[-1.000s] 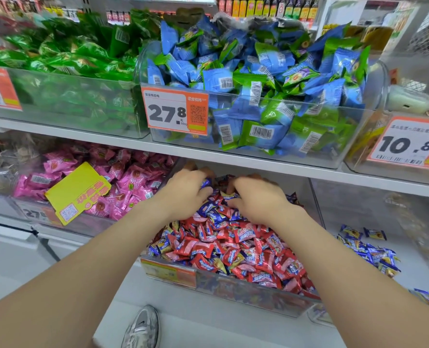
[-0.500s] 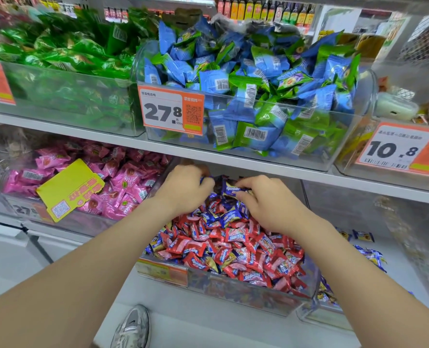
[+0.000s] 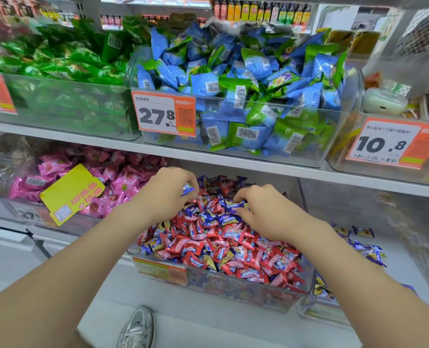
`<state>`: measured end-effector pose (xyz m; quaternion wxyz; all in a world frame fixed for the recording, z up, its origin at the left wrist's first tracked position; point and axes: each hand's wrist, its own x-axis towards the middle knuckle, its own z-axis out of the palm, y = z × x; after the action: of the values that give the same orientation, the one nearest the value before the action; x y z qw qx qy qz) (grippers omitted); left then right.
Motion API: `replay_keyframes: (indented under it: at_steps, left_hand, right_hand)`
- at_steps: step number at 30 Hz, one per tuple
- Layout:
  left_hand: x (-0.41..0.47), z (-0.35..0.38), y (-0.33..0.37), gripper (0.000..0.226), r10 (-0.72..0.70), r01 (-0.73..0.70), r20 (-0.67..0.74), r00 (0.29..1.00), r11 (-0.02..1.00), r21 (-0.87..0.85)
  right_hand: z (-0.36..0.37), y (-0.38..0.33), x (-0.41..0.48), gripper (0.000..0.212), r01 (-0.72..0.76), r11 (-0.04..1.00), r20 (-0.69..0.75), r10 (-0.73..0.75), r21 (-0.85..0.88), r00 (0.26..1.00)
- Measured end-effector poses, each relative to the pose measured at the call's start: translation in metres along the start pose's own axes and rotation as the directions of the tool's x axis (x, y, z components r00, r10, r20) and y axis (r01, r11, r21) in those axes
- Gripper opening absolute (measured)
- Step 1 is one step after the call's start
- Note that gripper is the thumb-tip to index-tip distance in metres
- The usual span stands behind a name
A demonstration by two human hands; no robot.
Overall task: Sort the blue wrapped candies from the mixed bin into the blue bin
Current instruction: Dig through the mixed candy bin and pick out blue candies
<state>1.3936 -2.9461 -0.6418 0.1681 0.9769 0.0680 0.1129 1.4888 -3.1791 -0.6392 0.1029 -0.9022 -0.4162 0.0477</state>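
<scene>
both hands in the mixed candy bin, each pinching a blue one

left hand (image 3: 169,192) has its fingers curled tight around a blue wrapped candy (image 3: 188,190) at the far left of the pile, right hand (image 3: 263,209) is pinched on another blue candy (image 3: 234,205) near the middle. the mixed bin (image 3: 233,287) is mostly red wrappers with blue ones scattered in. the blue bin (image 3: 319,310) sits just right of it, holding a few blue candies (image 3: 366,252). pink candies (image 3: 118,177) are in the bin to the left, and a grey shoe (image 3: 138,327) shows down near the bottom.
</scene>
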Motion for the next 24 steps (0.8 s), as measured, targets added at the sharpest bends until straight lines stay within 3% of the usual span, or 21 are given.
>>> replay_keyframes:
  at_steps: [4,6,9,12,15,19,22,24]
  left_hand:
    - [-0.01,-0.001,0.008,0.033,-0.067,0.068,0.123,0.99,0.998,-0.006]
    - [-0.011,0.005,0.012,0.046,-0.094,0.084,0.186,0.978,0.994,0.063]
    - [-0.008,0.01,0.015,0.032,-0.1,0.083,0.184,0.978,0.992,0.1]
    - [-0.006,0.011,0.017,0.018,-0.085,0.069,0.194,0.977,0.994,0.089]
    - [-0.008,0.009,0.015,0.01,-0.063,0.05,0.165,0.984,0.995,0.081]
    - [-0.009,0.005,0.011,0.022,0.021,-0.02,0.08,0.997,1.0,-0.013]
    - [-0.011,0.004,0.015,0.015,0.097,-0.091,0.172,0.98,0.995,-0.043]
    - [-0.012,0.007,0.018,0.029,0.135,-0.143,0.275,0.952,0.99,0.008]
  right_hand:
    - [0.008,-0.009,0.0,0.02,0.008,0.999,0.005,-0.008,-0.043,1.0]
    - [0.013,-0.016,-0.001,0.025,0.03,0.994,-0.001,-0.03,-0.108,1.0]
    - [0.018,-0.025,-0.002,0.051,0.075,0.962,0.031,-0.069,-0.263,0.997]
    - [0.015,-0.026,0.002,0.055,0.081,0.948,0.047,-0.07,-0.307,0.996]
    - [0.009,-0.024,0.006,0.044,0.108,0.953,0.083,-0.088,-0.282,0.993]
    - [0.004,-0.017,0.007,0.046,0.091,0.951,0.048,-0.081,-0.297,0.996]
    - [-0.001,-0.009,0.006,0.047,0.033,0.989,-0.051,-0.041,-0.142,0.998]
    - [-0.006,-0.005,0.004,0.049,0.005,1.0,-0.101,-0.003,0.023,0.995]
